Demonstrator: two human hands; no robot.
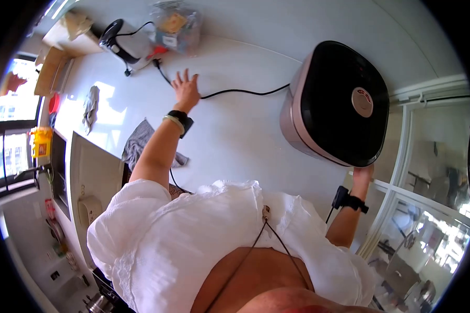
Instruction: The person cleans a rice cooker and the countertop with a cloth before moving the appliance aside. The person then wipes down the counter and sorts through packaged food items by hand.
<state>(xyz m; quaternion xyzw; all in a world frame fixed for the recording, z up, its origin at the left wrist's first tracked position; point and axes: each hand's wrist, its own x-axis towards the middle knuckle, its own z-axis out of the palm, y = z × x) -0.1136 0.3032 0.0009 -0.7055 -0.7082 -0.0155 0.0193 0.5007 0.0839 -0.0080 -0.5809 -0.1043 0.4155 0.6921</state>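
Note:
My left hand (186, 91) is over the white countertop (235, 130) with its fingers spread, right at the black power cord (245, 92). That cord runs from the rice cooker (344, 104), which has a black lid and pinkish sides, to a plug (156, 63) near the back wall. At the cooker's near right edge is my right hand (363, 175), its fingers hidden beneath or behind the body. A grey cloth (137, 141) lies under my left forearm.
At the back left stand a white and black appliance (128, 47) and a clear plastic bag (176, 28) of packets. Another grey cloth (90, 108) lies farther left. A glass-paned door (438, 151) is on the right. A yellow container (40, 142) sits by the window.

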